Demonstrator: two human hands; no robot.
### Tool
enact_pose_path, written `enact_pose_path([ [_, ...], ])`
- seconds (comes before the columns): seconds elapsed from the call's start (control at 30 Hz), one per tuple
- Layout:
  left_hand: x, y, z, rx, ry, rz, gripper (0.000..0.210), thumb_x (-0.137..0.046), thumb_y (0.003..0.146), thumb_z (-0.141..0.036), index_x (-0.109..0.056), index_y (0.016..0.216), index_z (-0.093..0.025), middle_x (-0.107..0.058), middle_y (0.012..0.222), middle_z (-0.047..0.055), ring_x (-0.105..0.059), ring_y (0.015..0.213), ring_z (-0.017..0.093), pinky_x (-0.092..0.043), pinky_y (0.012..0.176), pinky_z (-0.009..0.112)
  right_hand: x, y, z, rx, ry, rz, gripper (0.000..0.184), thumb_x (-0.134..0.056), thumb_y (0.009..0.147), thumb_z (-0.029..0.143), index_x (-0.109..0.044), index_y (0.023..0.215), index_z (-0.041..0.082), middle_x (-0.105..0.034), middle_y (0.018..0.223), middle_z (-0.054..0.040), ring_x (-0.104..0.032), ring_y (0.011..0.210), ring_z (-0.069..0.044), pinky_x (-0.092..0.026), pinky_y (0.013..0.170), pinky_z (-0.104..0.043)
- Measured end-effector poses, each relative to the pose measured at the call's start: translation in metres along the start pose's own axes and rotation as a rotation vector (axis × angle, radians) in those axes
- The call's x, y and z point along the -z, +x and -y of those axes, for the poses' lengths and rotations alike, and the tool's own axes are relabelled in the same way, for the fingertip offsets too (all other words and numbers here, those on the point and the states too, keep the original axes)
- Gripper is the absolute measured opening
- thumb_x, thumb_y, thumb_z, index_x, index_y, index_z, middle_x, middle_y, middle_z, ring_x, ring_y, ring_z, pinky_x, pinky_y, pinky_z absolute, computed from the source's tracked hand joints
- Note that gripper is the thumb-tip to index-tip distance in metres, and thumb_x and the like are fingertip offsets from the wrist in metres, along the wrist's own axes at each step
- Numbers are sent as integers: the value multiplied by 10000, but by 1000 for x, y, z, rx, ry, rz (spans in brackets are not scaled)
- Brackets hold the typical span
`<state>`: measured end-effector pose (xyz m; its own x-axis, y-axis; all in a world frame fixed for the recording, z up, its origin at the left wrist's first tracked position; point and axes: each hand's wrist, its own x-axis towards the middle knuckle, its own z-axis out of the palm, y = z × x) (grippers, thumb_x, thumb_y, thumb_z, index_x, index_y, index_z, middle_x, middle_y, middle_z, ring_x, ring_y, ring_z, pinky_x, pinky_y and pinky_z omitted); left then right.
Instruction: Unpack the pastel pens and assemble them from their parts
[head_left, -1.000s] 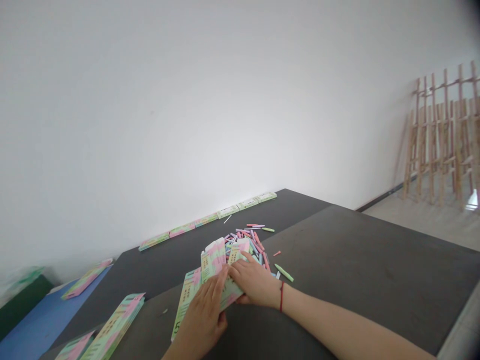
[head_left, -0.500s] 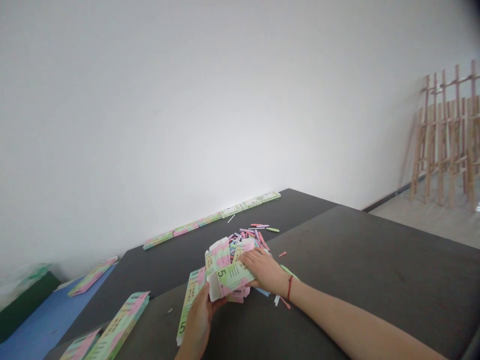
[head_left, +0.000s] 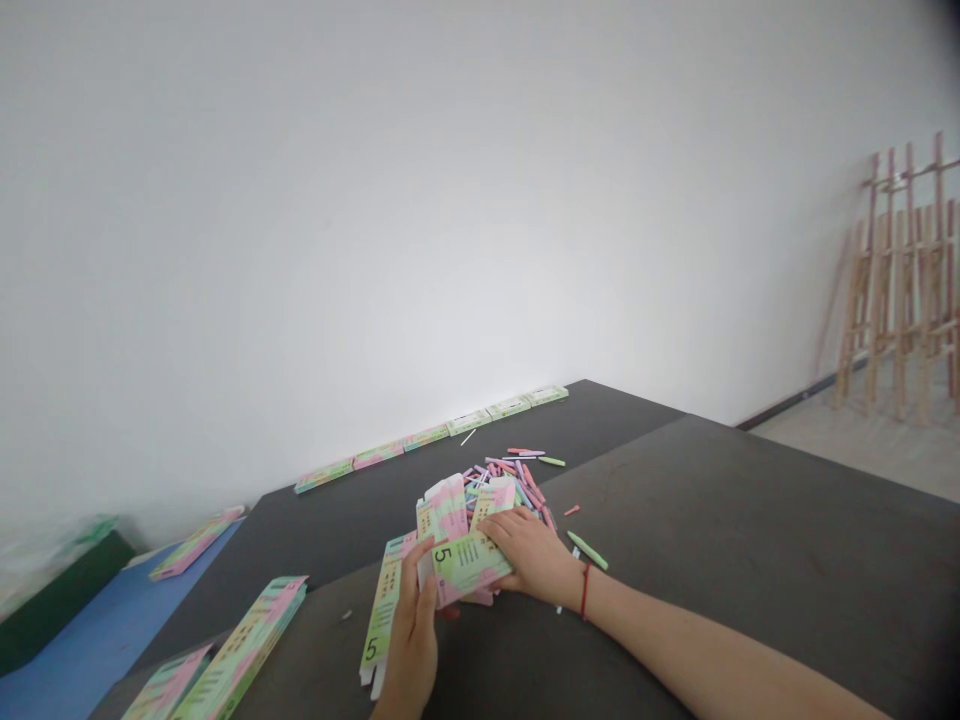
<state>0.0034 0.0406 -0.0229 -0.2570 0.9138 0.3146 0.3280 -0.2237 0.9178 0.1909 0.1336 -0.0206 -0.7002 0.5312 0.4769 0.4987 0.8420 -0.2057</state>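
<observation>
Between my two hands is a small green and pink cardboard box (head_left: 466, 568) with a black 5 on it. My left hand (head_left: 417, 605) grips its left end, where a white flap shows. My right hand (head_left: 534, 552), a red cord at its wrist, is closed over the box's right end. More flat boxes (head_left: 444, 508) lie just behind it. A longer box with a 5 (head_left: 386, 600) lies to the left of my left hand. Past my right hand is a heap of pastel pen-like sticks (head_left: 529, 485), partly covered by the boxes.
A row of similar boxes (head_left: 427, 437) runs along the wall edge of the dark table (head_left: 675, 530). Stacked boxes (head_left: 244, 640) lie at the front left. A loose green stick (head_left: 587, 549) lies right of my wrist. Wooden racks (head_left: 900, 290) stand far right.
My left hand has shifted up along the box's left end, its thumb and fingers now closer round it, and the white flap shows less. The view has shifted slightly.
</observation>
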Motion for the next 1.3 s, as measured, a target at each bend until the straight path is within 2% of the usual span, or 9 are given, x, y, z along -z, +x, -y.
enact_pose_path([
  [0.1, -1, -2, 3, -15, -35, 32, 477, -359, 899, -493, -430, 1317, -274, -345, 1446, 55, -472, 1185, 275, -565, 679, 305, 0, 0, 0, -6, 0, -1, 724, -768, 628, 438, -457, 1222, 163, -554, 1196, -111, -490, 1102, -268, -335, 955, -411],
  [0.27, -2, 1, 11, 15, -134, 80, 498, -372, 902, -468, -403, 1361, -276, -287, 1500, 22, -331, 1321, 275, -515, 877, 345, -2, -1, 0, -15, 8, -13, 727, -772, 623, 440, -460, 1217, 160, -557, 1191, -110, -494, 1095, -276, -341, 949, -413],
  [0.4, 0, 8, 13, 31, -246, 90, 482, -391, 897, -435, -452, 1337, -247, -348, 1478, 31, -317, 1340, 265, -397, 1024, 386, -1, -1, 0, -18, 24, -17, 691, -757, 642, 447, -473, 1203, 162, -557, 1186, -122, -498, 1091, -286, -343, 945, -419],
  [0.5, 2, 9, 11, 11, -191, 87, 452, -423, 894, -409, -481, 1315, -256, -375, 1465, 11, -268, 1366, 238, -286, 1097, 380, -1, -1, 0, -15, 29, -20, 698, -759, 639, 450, -470, 1205, 163, -558, 1183, -118, -495, 1094, -278, -349, 938, -409],
  [0.57, 2, 9, 9, 2, -157, 69, 454, -461, 880, -405, -485, 1310, -260, -387, 1458, 10, -292, 1356, 237, -273, 1102, 375, -1, -1, -1, -11, 29, -24, 709, -767, 628, 450, -469, 1203, 162, -559, 1183, -111, -494, 1093, -271, -351, 937, -402],
  [0.73, 0, 10, 13, 49, -167, -37, 545, -508, 852, -432, -413, 1356, -248, -430, 1424, 44, -397, 1292, 255, -368, 1037, 381, -2, -1, 1, -1, 15, -28, 711, -766, 630, 444, -465, 1208, 159, -557, 1186, -104, -488, 1097, -265, -341, 951, -402],
  [1.0, 1, 10, 12, 39, -79, -71, 401, -508, 838, -449, -588, 1162, -226, -532, 1318, 57, -540, 1127, 254, -475, 892, 357, 3, -1, 8, 20, -11, -7, 686, -744, 666, 421, -448, 1223, 150, -562, 1167, -111, -498, 1081, -272, -340, 945, -402],
  [1.3, -3, 7, 9, -18, -47, -143, 357, -438, 871, -418, -625, 1109, -228, -559, 1282, 45, -457, 1232, 244, -385, 1013, 375, 2, 0, 19, 4, -58, 23, 652, -706, 693, 483, -459, 1192, 143, -569, 1117, -117, -517, 1037, -274, -366, 906, -402],
])
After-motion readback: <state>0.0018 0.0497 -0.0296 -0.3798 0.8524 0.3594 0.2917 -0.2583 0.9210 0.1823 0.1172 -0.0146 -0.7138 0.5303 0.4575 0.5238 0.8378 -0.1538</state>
